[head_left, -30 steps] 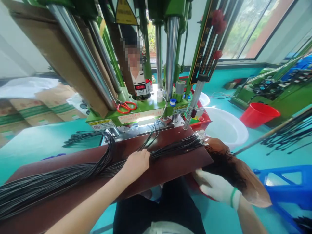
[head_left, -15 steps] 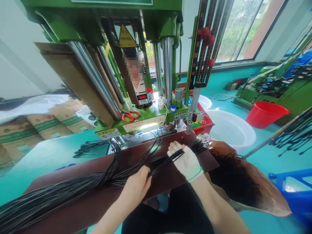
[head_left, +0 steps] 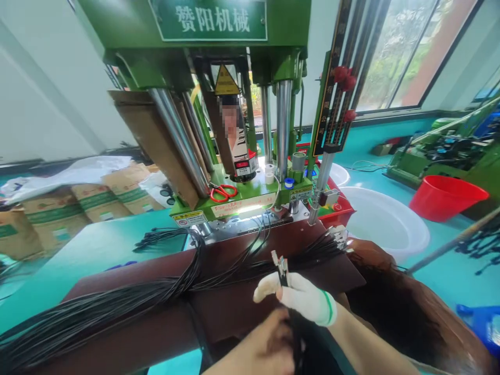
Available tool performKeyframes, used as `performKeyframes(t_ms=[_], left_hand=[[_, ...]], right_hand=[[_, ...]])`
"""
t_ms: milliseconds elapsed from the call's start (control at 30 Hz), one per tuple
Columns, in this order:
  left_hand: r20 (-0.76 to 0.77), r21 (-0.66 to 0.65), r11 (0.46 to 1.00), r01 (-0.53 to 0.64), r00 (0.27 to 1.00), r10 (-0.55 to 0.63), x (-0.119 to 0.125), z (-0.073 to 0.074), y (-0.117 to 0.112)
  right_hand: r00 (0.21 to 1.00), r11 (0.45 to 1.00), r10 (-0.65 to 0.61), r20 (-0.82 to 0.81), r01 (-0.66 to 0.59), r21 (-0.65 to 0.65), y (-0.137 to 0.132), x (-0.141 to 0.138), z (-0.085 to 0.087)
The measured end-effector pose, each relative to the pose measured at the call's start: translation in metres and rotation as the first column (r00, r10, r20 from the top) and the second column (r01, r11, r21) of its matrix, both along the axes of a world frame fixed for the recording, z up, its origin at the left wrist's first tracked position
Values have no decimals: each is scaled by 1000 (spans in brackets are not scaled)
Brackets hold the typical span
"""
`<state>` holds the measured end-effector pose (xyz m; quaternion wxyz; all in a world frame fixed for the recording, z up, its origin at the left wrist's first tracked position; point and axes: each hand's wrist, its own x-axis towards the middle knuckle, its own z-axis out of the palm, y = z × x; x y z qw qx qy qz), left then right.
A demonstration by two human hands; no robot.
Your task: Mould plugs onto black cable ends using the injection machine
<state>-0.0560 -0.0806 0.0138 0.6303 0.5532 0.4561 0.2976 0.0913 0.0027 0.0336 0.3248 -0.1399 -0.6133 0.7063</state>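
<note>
My right hand, in a white glove with a green cuff edge, is closed around a few black cables. Their stripped ends with small metal tips point up above the fingers. Just below it is my bare left hand, blurred, its fingers curled round the lower run of these cables near my lap. A large bundle of black cables lies across the brown board. More cable ends with pale tips rest at the board's right end. Some cables lead into the green press.
Red scissors and a blue-rimmed tape roll sit on the press ledge. To the right are a white tub, a red bucket and a brown sack of dark pieces. A person is visible behind the press.
A few cables have come off the bundle toward me, held in my right hand with their ends raised. My left hand has moved right and down. The view has shifted.
</note>
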Motion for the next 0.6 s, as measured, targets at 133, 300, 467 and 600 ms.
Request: performKeyframes(t_ms=[133, 300, 467, 600], left_hand=[[543, -348, 919, -186, 760, 359, 35, 2, 21], [527, -386, 894, -228, 740, 417, 37, 3, 27], [475, -369, 910, -188, 803, 359, 45, -5, 33], [533, -339, 919, -202, 764, 364, 49, -21, 51]], right_hand=[[997, 980, -41, 65, 53, -192, 3, -9, -5], [962, 932, -218, -165, 156, -326, 38, -11, 3], [984, 999, -1, 177, 10, -47, 61, -7, 19], [955, 986, -9, 297, -42, 163, 58, -5, 15]])
